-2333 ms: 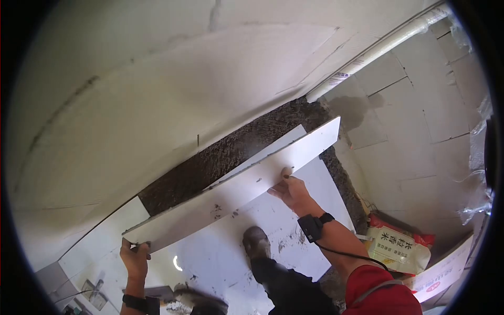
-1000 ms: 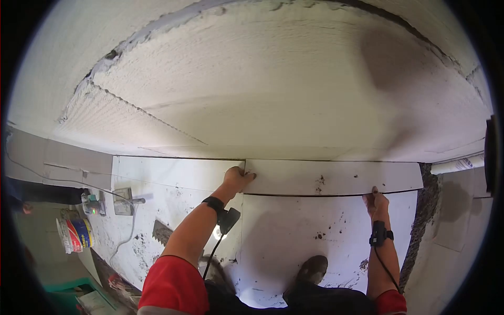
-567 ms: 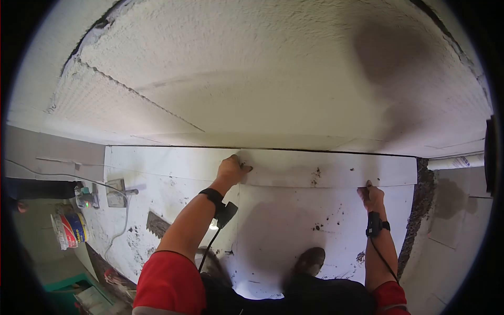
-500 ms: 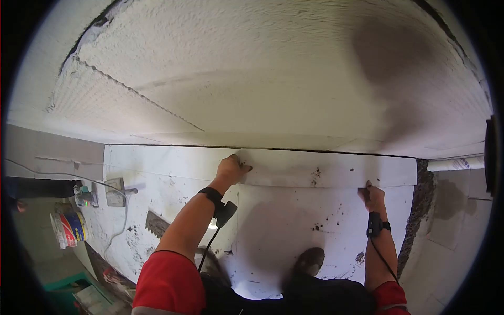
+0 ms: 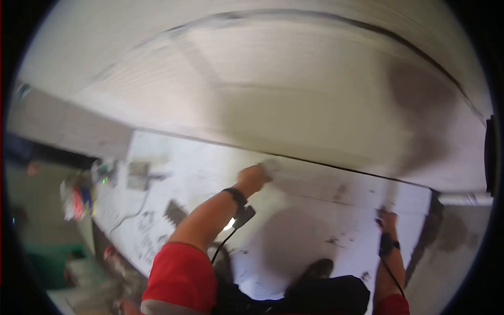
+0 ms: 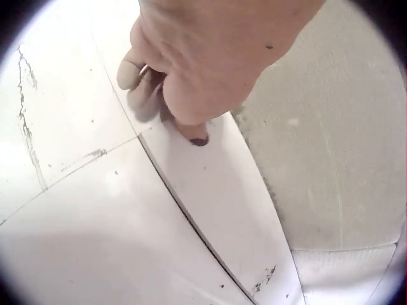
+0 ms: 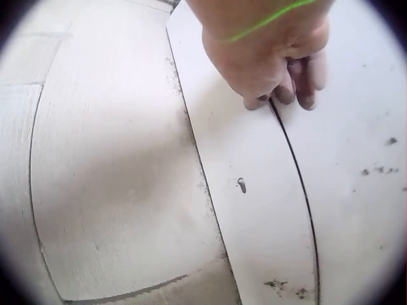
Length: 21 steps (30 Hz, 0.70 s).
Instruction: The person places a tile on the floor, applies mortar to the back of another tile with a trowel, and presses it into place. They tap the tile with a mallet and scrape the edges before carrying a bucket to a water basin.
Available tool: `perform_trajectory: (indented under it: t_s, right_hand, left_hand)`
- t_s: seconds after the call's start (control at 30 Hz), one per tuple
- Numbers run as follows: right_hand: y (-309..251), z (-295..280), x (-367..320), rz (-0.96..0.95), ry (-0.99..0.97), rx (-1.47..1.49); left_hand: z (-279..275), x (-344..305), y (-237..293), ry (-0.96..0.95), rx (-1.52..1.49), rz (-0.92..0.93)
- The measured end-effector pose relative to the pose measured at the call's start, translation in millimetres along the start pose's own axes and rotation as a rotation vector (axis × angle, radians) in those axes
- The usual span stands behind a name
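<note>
A long, narrow white tile (image 5: 336,186) lies flat along the wall's foot, its front edge against a large white tile (image 5: 304,236). At the tile's left end is my left hand (image 5: 252,178); in the left wrist view its thumb rests on the narrow tile (image 6: 210,171) and the other fingers curl at the end joint. My right hand (image 5: 387,220) holds the front edge near the right end. In the right wrist view, thumb and curled fingertips of the right hand (image 7: 273,57) meet at the dark seam. Dark smudges mark the tile's face.
Wall (image 5: 315,115) rises directly behind the tile. To the left lie a notched trowel (image 5: 175,212), a square flat tool (image 5: 139,176), a device with a green light (image 5: 105,170) and a bucket (image 5: 77,201). A white pipe (image 5: 464,199) stands at right, by dark rough floor.
The narrow tile, first held tilted above dark mortar, has come down beside the wall, and its front gap has narrowed. Most recently the head view has turned and blurred; both hands stay at the tile.
</note>
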State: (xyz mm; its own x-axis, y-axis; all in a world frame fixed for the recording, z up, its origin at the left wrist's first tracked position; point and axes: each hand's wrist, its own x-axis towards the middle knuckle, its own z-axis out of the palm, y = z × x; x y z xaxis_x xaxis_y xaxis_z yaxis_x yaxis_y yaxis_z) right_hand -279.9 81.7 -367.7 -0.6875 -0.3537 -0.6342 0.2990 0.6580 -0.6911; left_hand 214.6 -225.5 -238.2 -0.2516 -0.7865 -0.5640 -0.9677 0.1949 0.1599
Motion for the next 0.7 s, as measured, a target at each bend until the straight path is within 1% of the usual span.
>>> perform_trajectory:
  t_s: [0.03, 0.07, 0.1, 0.13, 0.17, 0.2, 0.23, 0.27, 0.3, 0.33, 0.37, 0.4, 0.47, 0.5, 0.53, 0.6, 0.63, 0.67, 0.7]
  right_hand:
    - [-9, 2, -16, 0.004, -0.009, -0.092]
    - [-39, 18, -59, 0.076, 0.073, -0.114]
    - [-28, 12, -63, 0.123, 0.069, -0.034]
    - [-22, 8, -73, 0.187, 0.012, 0.013]
    - [-14, 7, -81, 0.297, -0.020, 0.155]
    - [-1, -2, -84, 0.325, -0.080, 0.217]
    - [-3, 0, -102, 0.356, -0.096, 0.363]
    - [-5, -2, -111, 0.339, -0.098, 0.354]
    - [-7, -4, -121, 0.304, -0.079, 0.291]
    - [-18, 3, -136, 0.265, -0.057, 0.231]
    - [-31, 8, -153, 0.288, -0.030, 0.287]
    - [-42, 15, -171, 0.276, -0.014, 0.271]
    - [-71, 23, -205, 0.177, -0.040, 0.096]
    - [-90, 34, -231, 0.117, -0.067, 0.015]
    - [-102, 40, -250, 0.107, -0.032, 0.012]
    - [-124, 54, -281, -0.060, 0.000, -0.208]
    - [-138, 64, -300, -0.083, 0.014, -0.244]
    - [-149, 67, -306, -0.130, -0.076, -0.231]
    - [-157, 63, -309, -0.171, -0.147, -0.222]
  left_hand:
    - [-19, -16, -26, -0.069, 0.014, 0.102]
    - [-35, -30, -72, -0.059, 0.021, 0.017]
    - [-46, -48, -114, -0.037, -0.058, -0.022]
    - [-53, -64, -149, -0.009, -0.144, -0.035]
    - [-54, -75, -197, 0.022, -0.274, -0.239]
    - [-57, -86, -246, 0.055, -0.410, -0.429]
    - [-56, -109, -280, 0.219, -0.677, -0.543]
    - [-46, -125, -302, 0.373, -0.948, -0.653]
    - [-35, -127, -317, 0.372, -0.971, -0.652]
    - [-25, -123, -335, 0.469, -1.155, -0.763]
    - [-13, -117, -353, 0.557, -1.336, -0.877]
    - [-2, -109, -371, 0.537, -1.357, -0.880]
    - [11, -77, -394, 0.498, -1.987, -0.708]
    - [13, -60, -399, 0.626, -2.115, -0.572]
    - [12, -46, -403, 0.584, -2.136, -0.564]
    - [3, -30, -423, 0.707, -2.093, -0.873]
    - [11, -40, -450, 0.776, -1.390, -0.465]
    - [31, -55, -474, 0.759, -0.686, -0.067]
    - [18, -86, -463, 0.824, -0.494, -0.057]
